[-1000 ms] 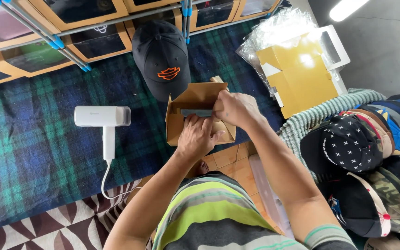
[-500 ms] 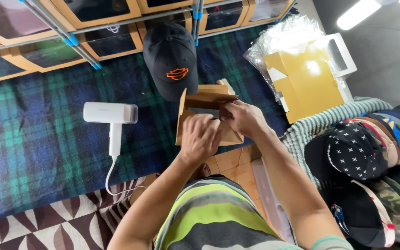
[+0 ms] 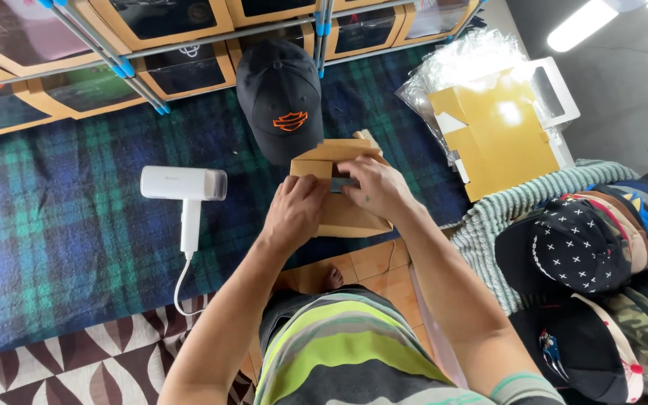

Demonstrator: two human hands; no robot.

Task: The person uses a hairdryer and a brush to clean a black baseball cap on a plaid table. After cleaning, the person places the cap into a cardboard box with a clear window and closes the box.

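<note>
Cardboard box, brown and flat-sided, is lying on the dark blue and green plaid blanket just in front of you, and you are working on it with both hands. Your left hand is pressing down on the box's left part with its grip clenched over the cardboard edge. Your right hand is resting on the top, its grip pinching the flap near a dark strip. Just beyond the box, touching its far edge, a black baseball cap with an orange emblem is sitting. A white handheld steamer with a cord is lying to the left, apart from the box. Flat yellow cardboard sheets are lying to the right.
</note>
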